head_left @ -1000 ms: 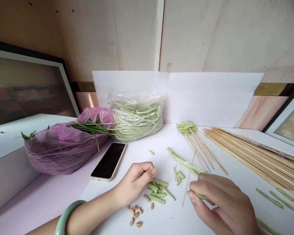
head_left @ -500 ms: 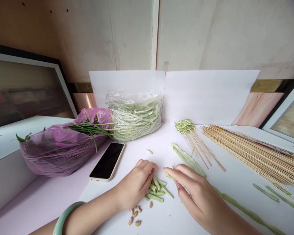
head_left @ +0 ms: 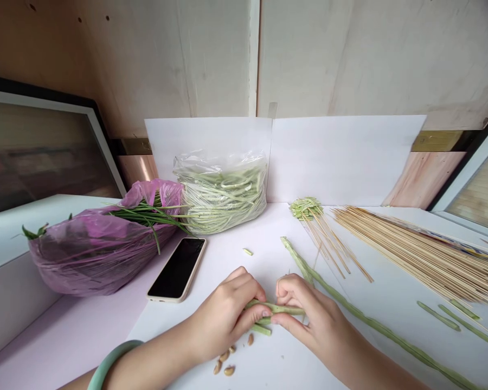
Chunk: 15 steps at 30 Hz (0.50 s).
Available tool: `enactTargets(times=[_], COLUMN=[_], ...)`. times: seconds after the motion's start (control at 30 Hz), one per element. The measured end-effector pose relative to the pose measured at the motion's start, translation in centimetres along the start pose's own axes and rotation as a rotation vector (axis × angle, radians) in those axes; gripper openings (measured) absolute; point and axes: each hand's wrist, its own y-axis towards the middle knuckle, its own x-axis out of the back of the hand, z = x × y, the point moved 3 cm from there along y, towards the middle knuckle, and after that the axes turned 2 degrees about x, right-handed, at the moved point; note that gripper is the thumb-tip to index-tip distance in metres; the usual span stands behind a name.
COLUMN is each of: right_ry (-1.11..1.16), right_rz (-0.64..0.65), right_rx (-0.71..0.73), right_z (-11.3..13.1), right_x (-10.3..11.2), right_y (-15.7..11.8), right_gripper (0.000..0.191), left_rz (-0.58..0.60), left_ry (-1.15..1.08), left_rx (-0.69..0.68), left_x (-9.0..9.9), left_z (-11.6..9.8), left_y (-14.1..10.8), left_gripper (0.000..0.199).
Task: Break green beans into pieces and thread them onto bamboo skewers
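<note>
A long green bean (head_left: 283, 309) runs level between my two hands. My left hand (head_left: 236, 307) pinches its left end between thumb and curled fingers. On the other side my right hand (head_left: 307, 311) grips the same bean, thumb below and fingers curled over it. Short cut bean pieces (head_left: 262, 329) lie under the hands, mostly hidden by them. Several brown bean seeds (head_left: 224, 356) rest on the white surface below my left hand. Another long bean (head_left: 374, 323) stretches past my right hand toward the lower right.
A clear bag of long beans (head_left: 223, 197), a purple bag of greens (head_left: 101, 249) and a phone (head_left: 177, 269) sit at left. Toward the right are skewered bean bundles (head_left: 305, 207), loose bamboo skewers (head_left: 415, 252) and short bean lengths (head_left: 438, 316).
My hands have closed on a bean, now held level between them. The right hand's fingers have curled in from stretched out. The bean strands behind it have shifted.
</note>
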Motion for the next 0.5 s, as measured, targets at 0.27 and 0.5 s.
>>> enactTargets(times=[0.27,0.5], right_ry=[-0.305,-0.358], right_rz=[0.031,-0.069], right_rx=[0.16,0.337], right_z=[1.1,1.5], right_x=[0.5,0.1], right_y=[1.0,0.6], right_gripper=[0.025,0.034], left_rz=[0.023,0.195], left_ry=[0.019,0.125], left_rx=[0.052,-0.017], left_x=[0.0,-0.6], left_z=[0.1,-0.5], left_y=[0.0,0.1], left_gripper=[0.012,0.032])
